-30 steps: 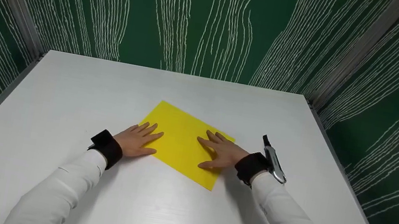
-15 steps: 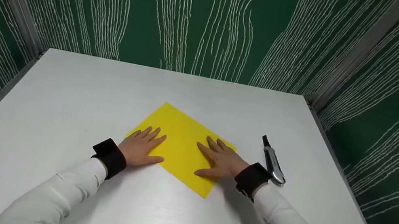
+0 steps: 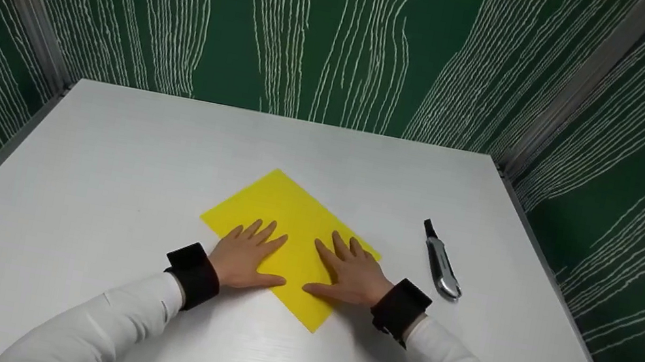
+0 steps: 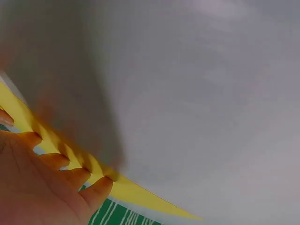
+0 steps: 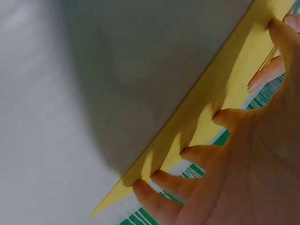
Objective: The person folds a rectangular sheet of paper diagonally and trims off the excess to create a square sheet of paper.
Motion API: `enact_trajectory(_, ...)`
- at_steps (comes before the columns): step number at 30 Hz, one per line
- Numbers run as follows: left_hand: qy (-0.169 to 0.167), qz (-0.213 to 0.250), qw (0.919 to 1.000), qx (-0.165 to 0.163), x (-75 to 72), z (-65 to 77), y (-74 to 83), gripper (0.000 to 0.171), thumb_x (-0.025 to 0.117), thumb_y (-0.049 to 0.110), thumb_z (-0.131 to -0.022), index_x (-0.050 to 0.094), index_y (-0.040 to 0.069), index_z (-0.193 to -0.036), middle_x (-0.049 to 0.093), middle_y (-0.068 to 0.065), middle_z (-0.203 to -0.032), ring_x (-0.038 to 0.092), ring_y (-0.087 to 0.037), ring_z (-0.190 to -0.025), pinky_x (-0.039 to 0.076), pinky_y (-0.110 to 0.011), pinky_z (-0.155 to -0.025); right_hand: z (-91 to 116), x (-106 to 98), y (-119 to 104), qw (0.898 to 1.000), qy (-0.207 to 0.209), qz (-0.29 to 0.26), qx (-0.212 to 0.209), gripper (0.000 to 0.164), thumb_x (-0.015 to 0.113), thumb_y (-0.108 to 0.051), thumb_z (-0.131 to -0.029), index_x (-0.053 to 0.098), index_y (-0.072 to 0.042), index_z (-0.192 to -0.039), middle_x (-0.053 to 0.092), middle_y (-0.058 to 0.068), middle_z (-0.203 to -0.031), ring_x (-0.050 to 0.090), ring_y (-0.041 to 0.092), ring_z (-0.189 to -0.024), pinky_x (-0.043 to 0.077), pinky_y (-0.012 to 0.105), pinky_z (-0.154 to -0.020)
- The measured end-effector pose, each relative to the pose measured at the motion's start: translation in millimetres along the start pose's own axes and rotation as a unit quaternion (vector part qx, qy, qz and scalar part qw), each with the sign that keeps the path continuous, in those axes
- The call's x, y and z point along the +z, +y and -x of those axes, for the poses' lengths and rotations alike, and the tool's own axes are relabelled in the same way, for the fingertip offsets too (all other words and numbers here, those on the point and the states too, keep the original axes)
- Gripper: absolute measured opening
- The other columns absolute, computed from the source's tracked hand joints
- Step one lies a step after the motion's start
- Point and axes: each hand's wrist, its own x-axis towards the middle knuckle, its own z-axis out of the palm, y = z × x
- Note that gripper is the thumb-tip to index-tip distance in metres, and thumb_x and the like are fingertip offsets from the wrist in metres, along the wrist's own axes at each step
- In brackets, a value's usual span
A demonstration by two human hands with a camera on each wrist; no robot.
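Observation:
A flat yellow sheet of paper lies askew near the middle of the table, one corner pointing toward the person. My left hand rests on its left part with fingers spread. On the right part lies my right hand, also spread, its thumb pointing toward the left thumb. Both wrist views show fingertips touching the yellow paper; in the right wrist view the paper runs as a narrow band under the fingers. Neither hand grips anything.
A grey utility knife with a black tip lies on the white table, right of my right hand. Green panels with white wavy lines stand behind the table and along both sides. Black bands circle both wrists.
Under both hands the paper has turned clockwise and slid a little toward the person. The left hand has moved right and nearer; the right hand has come nearer. The knife has stayed put.

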Motion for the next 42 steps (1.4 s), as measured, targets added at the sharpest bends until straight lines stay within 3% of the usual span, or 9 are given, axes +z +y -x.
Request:
enact_trajectory(12, 0.007, -0.001, 0.9996, 0.027, 5.7, 2.9, 2.3, 0.086, 0.056, 0.067, -0.094, 0.033, 0.019, -0.162, 0.026, -0.015, -0.171, 0.023, -0.043, -0.159, 0.024, -0.064, -0.126, 12, 8, -17, 0.999, 0.033, 0.020, 0.012, 0.089, 0.056, -0.068, -0.094, 0.030, -0.017, -0.163, 0.024, 0.024, -0.169, 0.031, 0.057, -0.150, 0.034, 0.068, -0.118)
enact_trajectory(24, -0.005, 0.003, 0.9986, 0.053, 4.7, 11.2, -2.8, 0.085, 0.057, 0.066, -0.094, 0.033, 0.020, -0.162, 0.024, -0.015, -0.172, 0.021, -0.042, -0.160, 0.021, -0.064, -0.127, 18, 12, -6, 0.998, -0.018, 0.004, -0.058, 0.103, 0.058, -0.075, -0.089, 0.017, -0.019, -0.166, 0.009, 0.013, -0.175, 0.009, 0.043, -0.162, 0.014, 0.066, -0.128)
enact_trajectory(37, -0.010, 0.002, 0.9981, 0.062, 6.4, 17.0, 17.1, 0.102, 0.063, 0.077, -0.084, 0.033, 0.019, -0.162, 0.024, -0.014, -0.172, 0.022, -0.041, -0.159, 0.025, -0.062, -0.127, 21, 10, -4, 0.998, -0.018, -0.003, -0.063, 0.108, 0.065, -0.076, -0.084, 0.018, -0.021, -0.166, 0.010, 0.011, -0.175, 0.010, 0.042, -0.162, 0.015, 0.067, -0.128)
enact_trajectory(42, -0.006, -0.001, 0.9980, 0.063, 12.5, 15.5, 16.5, 0.105, 0.063, 0.079, -0.081, 0.032, 0.021, -0.163, 0.022, -0.012, -0.173, 0.020, -0.040, -0.160, 0.023, -0.062, -0.128, 21, 13, -1, 0.998, -0.013, 0.000, -0.062, 0.109, 0.063, -0.079, -0.083, 0.018, -0.023, -0.166, 0.010, 0.010, -0.175, 0.011, 0.042, -0.162, 0.015, 0.066, -0.128)
